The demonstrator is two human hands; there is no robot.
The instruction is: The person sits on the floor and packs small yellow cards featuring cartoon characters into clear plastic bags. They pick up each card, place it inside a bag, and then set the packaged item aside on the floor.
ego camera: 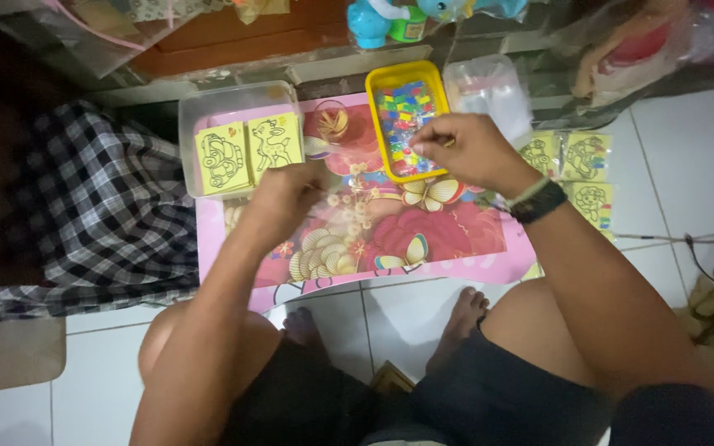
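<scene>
Yellow picture cards (pixel 248 154) lay in a clear tray (pixel 190 107) at upper left. The left hand (pixel 284 196) hovered clenched over the pink desk (pixel 448 239); its contents could not be determined. The right hand (pixel 464 153) pinched something small over the yellow tray (pixel 376 124) of coloured pieces at upper centre; a slip could probably scatter them.

Open pink table (pixel 456 239) between clear tub (pixel 196 111) and yellow tray (pixel 378 83) (both flank the gap).

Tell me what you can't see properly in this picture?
Head view only:
- Right hand fingertips: whatever they pinch over the yellow tray is too small.
- Left hand: its back hides any object held.
- Blue toy: cut off by the top edge.
</scene>
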